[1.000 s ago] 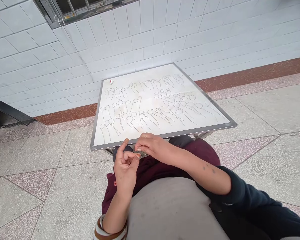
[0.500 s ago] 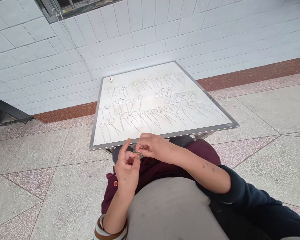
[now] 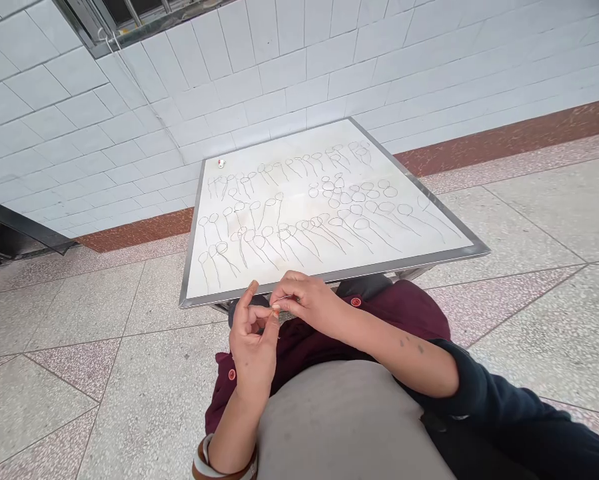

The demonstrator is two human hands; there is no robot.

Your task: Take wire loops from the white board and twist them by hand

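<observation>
Wire (image 3: pixel 289 298), one thin strand, sits in the right hand (image 3: pixel 312 303), closed on it in a pinch. The left hand (image 3: pixel 253 350), one finger raised, seems to pinch the same strand's end between thumb and finger. A second ago a small gap showed between the thumbs; now the fingertips appear to meet, so the work looks like close, two-handed handling of that strand. Counted: two hands; one table (image 3: pixel 309 137) just beyond them; two buttons, one (image 3: pixel 356 302) beside the right wrist, another (image 3: pixel 232 375) beside the left; one trinket (image 3: pixel 222 163) well beyond the left hand; dozens of loops (image 3: pixel 361 225) ahead, overlapping too much to count exactly.
</observation>
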